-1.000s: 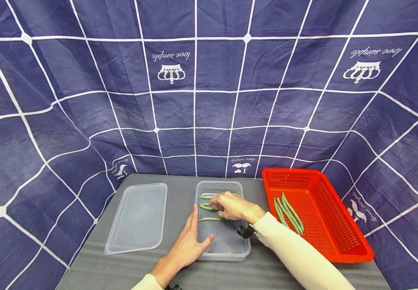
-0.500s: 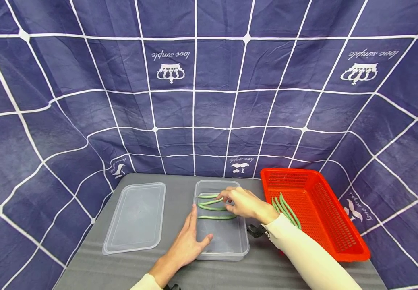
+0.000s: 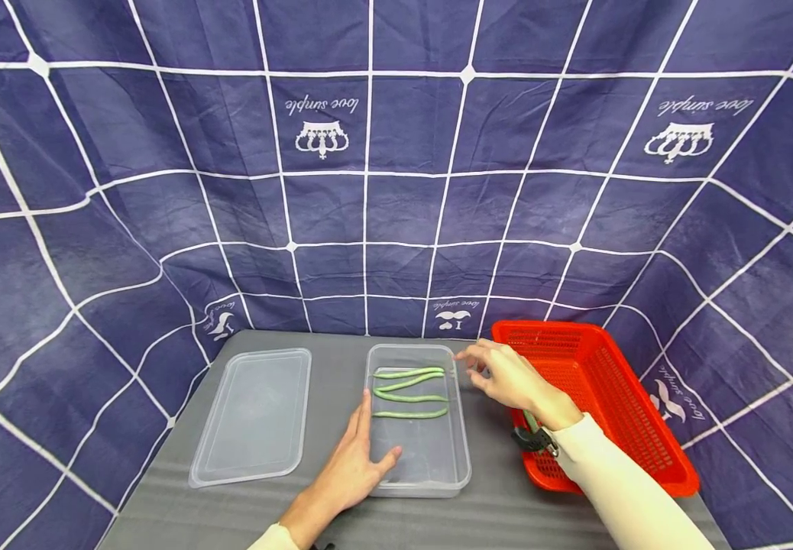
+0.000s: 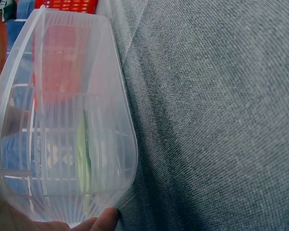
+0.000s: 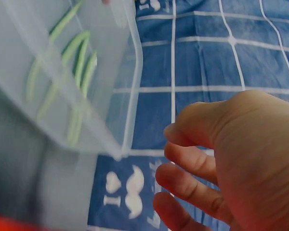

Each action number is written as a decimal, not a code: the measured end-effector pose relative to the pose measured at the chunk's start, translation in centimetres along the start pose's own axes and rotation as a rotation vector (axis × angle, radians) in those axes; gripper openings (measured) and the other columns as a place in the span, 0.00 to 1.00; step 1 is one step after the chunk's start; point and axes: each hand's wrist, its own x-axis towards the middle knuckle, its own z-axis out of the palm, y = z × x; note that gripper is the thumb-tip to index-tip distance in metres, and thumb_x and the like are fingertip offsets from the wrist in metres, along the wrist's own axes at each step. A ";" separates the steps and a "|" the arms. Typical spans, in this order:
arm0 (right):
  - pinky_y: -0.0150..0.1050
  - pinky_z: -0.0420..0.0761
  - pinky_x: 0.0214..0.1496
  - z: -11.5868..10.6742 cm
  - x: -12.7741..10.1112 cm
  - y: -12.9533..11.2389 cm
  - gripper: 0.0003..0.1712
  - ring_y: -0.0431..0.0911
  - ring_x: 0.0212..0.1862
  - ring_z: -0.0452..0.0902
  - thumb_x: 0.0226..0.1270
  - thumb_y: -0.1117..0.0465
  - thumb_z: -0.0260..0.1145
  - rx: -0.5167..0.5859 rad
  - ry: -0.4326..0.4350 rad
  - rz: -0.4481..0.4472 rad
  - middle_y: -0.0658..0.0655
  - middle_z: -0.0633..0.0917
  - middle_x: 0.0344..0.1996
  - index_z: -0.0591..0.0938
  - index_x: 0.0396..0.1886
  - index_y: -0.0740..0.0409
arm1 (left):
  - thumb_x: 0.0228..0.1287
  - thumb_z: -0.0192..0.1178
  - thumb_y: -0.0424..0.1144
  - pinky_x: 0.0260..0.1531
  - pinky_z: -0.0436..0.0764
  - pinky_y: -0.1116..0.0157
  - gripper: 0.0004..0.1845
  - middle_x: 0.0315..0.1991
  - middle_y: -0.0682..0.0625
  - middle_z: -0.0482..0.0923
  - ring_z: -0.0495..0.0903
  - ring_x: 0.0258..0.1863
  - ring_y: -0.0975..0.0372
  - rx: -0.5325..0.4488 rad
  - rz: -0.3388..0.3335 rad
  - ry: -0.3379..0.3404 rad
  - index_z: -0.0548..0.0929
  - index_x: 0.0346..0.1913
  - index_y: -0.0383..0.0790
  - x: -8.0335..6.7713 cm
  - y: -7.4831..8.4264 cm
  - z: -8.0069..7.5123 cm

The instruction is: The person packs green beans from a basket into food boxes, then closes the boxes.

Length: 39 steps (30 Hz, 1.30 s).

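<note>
"How many green beans (image 3: pixel 410 398) lie in the one clear container (image 3: pixel 424 451)?"

"Four, crosswise, toward its far end. One lid (image 3: pixel 252 416) lies left on the tabletop (image 3: pixel 328 359); one red basket (image 3: pixel 637 412) stands right, its own beans (image 3: pixel 531 420) mostly hidden, so I can't count those."

"And the two hands?"

"Left hand (image 3: pixel 355 458): fingers extended, touching the container's left side, near the four. Right hand (image 3: pixel 506 374): released, fingers loosely bent, just right of them, beside the rim."

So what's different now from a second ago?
The right hand has let go of the green beans and moved rightward, out of the clear container toward the red basket, holding nothing. The left hand still rests against the container; the lid stays put.
</note>
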 end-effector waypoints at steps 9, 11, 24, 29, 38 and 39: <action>0.40 0.86 0.45 -2.5 -2.7 3.5 0.19 0.43 0.42 0.89 0.71 0.71 0.78 0.002 0.080 0.102 0.47 0.92 0.40 0.95 0.58 0.53 | 0.76 0.77 0.55 0.82 0.77 0.35 0.65 0.90 0.31 0.65 0.74 0.86 0.35 0.003 0.016 0.005 0.46 0.97 0.33 -0.1 0.0 0.0; 0.39 0.86 0.45 -2.9 -3.5 4.2 0.17 0.44 0.42 0.88 0.71 0.72 0.78 0.001 0.081 0.120 0.48 0.91 0.39 0.95 0.56 0.56 | 0.76 0.78 0.55 0.82 0.77 0.35 0.64 0.90 0.31 0.65 0.73 0.86 0.34 -0.006 0.012 -0.004 0.46 0.97 0.33 -0.3 0.0 0.1; 0.42 0.85 0.43 -4.0 -7.6 9.1 0.20 0.45 0.40 0.87 0.68 0.69 0.84 0.017 -0.043 0.263 0.52 0.91 0.36 0.90 0.58 0.64 | 0.76 0.77 0.54 0.84 0.75 0.34 0.64 0.91 0.30 0.62 0.71 0.88 0.33 -0.018 0.002 -0.015 0.45 0.97 0.34 -0.1 -0.1 -0.1; 0.42 0.82 0.43 -3.7 -9.0 11.0 0.24 0.43 0.38 0.84 0.67 0.66 0.86 0.027 -0.144 0.319 0.52 0.91 0.36 0.88 0.60 0.65 | 0.76 0.77 0.54 0.83 0.76 0.34 0.64 0.91 0.30 0.62 0.72 0.87 0.33 -0.014 -0.008 -0.016 0.45 0.97 0.35 0.0 0.1 -0.1; 0.43 0.84 0.44 -2.1 -10.4 14.6 0.26 0.44 0.37 0.86 0.66 0.60 0.88 0.130 -0.224 0.312 0.53 0.92 0.33 0.88 0.58 0.64 | 0.76 0.77 0.53 0.83 0.76 0.34 0.64 0.90 0.29 0.63 0.72 0.86 0.32 -0.010 -0.005 -0.011 0.45 0.97 0.35 0.0 0.1 0.0; 0.42 0.84 0.43 -1.5 -10.7 15.5 0.25 0.43 0.36 0.86 0.67 0.59 0.88 0.147 -0.226 0.283 0.53 0.91 0.33 0.88 0.58 0.63 | 0.76 0.77 0.53 0.83 0.76 0.34 0.64 0.90 0.29 0.63 0.72 0.86 0.32 -0.009 -0.005 -0.012 0.45 0.97 0.35 0.0 0.1 0.0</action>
